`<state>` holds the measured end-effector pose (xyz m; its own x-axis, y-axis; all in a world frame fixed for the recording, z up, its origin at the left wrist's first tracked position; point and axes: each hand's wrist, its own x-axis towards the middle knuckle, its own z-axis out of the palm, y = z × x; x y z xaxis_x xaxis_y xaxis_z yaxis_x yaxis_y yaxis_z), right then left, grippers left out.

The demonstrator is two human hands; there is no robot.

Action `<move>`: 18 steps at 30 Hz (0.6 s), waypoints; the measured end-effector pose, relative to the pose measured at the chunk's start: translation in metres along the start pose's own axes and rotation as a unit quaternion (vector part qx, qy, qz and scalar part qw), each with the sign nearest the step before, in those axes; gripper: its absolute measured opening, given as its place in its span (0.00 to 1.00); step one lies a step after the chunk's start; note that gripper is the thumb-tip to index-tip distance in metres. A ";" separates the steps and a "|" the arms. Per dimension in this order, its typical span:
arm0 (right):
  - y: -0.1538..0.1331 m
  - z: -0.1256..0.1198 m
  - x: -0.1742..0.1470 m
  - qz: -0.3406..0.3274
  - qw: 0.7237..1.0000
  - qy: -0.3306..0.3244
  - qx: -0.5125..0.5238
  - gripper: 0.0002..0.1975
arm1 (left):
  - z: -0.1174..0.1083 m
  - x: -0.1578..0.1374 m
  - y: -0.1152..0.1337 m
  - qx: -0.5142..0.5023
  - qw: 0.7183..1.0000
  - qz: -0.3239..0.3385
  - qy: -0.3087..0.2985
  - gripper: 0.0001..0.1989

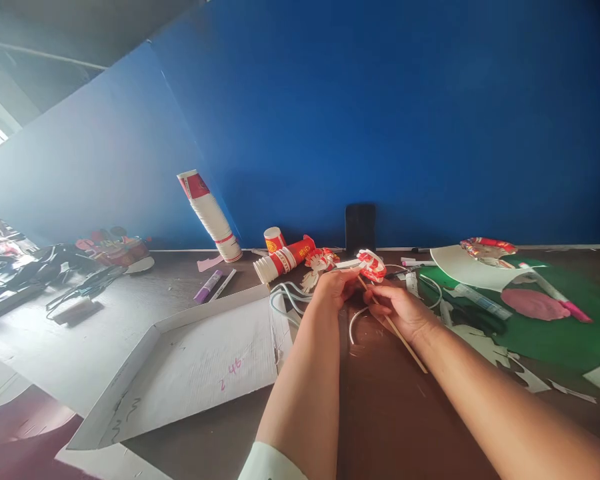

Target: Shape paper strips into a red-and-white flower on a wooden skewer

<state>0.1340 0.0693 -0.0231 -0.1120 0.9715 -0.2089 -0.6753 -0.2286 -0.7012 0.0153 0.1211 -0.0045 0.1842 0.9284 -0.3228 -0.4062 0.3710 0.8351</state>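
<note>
A curled red and white paper piece (373, 265), flower-like in shape, sits at the top end of a thin wooden stick (405, 343). My left hand (336, 287) is closed at the base of this paper piece, its fingertips pinched where paper and stick meet. Lower down, my right hand (399, 308) grips the stick, which slants toward me and sticks out below the palm. Just beyond my left hand lies another cut red and white paper piece (320, 260) with fringed strips. A white cable (353, 330) loops on the table beneath my hands.
An open white cardboard box lid (200, 367) lies left. Behind it are a leaning paper cup stack (210, 217), fallen cups (285, 259) and a purple marker (209, 287). A black phone (360, 227) leans on the blue partition (380, 120). Green sheet (555, 347) and scraps are right.
</note>
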 end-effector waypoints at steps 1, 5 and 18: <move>0.000 0.000 0.000 0.000 1.000 0.002 0.001 0.13 | 0.000 0.000 0.000 0.006 1.000 0.000 -0.001 0.08; 0.000 0.001 0.000 0.001 1.000 0.006 0.009 0.13 | 0.001 -0.002 0.001 0.021 1.000 -0.002 -0.005 0.07; -0.002 0.001 -0.003 0.003 1.000 -0.017 0.008 0.15 | -0.002 -0.001 -0.001 0.031 0.999 -0.020 -0.040 0.06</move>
<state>0.1352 0.0670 -0.0206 -0.1410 0.9716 -0.1899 -0.6862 -0.2341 -0.6887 0.0139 0.1199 -0.0061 0.2704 0.9075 -0.3214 -0.3414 0.4025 0.8494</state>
